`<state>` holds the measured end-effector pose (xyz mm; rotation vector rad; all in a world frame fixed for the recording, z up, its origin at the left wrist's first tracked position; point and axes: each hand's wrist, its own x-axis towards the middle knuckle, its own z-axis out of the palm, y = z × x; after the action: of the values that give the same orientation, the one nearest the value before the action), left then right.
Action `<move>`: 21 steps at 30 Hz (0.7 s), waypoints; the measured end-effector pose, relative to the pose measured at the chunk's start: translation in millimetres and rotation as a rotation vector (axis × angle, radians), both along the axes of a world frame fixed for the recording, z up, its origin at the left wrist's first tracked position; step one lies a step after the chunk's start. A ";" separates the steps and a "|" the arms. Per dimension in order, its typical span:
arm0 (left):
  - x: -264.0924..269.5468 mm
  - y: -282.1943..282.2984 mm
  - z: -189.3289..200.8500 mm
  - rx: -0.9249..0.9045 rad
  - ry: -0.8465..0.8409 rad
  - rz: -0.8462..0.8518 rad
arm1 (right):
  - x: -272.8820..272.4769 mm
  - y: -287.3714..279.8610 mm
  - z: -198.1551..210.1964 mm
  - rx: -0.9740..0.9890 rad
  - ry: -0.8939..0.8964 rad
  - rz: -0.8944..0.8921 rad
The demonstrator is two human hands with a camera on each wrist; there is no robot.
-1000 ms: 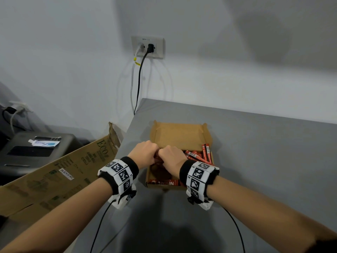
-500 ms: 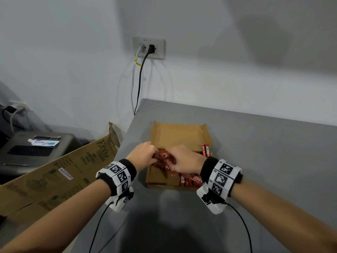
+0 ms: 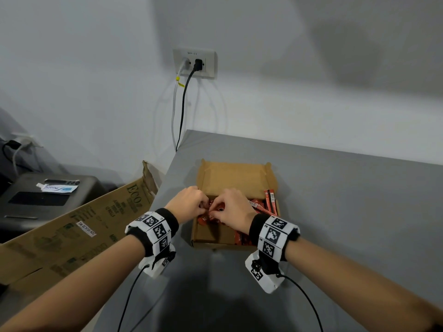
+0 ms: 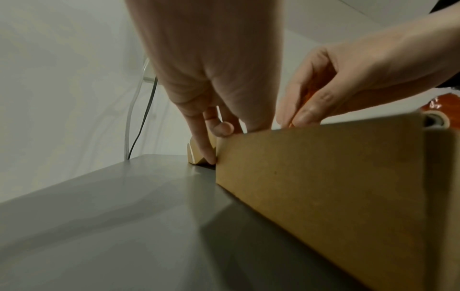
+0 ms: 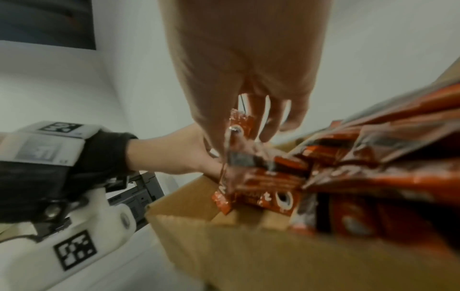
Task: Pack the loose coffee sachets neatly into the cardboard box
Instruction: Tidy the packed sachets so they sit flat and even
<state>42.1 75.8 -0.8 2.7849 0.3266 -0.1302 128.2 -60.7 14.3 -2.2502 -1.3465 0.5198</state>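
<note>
Over the cardboard box (image 3: 217, 239) both hands meet; the right hand (image 3: 233, 210) pinches red coffee sachets (image 5: 248, 177); the left hand (image 3: 189, 204) curls at its left wall, grip unclear; laying them flat alongside the packed row would suit.

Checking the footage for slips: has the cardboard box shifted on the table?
No. The cardboard box sits at the same spot near the table corner.
</note>
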 end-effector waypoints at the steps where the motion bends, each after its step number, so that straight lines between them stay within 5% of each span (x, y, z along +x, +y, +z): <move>1: 0.0 0.2 -0.1 -0.003 0.002 0.002 | -1.8 1.1 -0.2 -0.020 -0.072 0.002; 8: 1.4 0.9 -1.3 0.008 0.046 0.025 | -6.3 6.5 13.0 -0.285 -0.458 0.158; 21: -2.4 -1.9 9.2 0.004 0.066 -0.002 | -11.8 16.1 13.3 -0.373 -0.419 0.210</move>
<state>39.7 73.9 8.4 2.7896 0.3409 -0.2222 116.3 -44.6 27.6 -2.6390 -1.8362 0.4077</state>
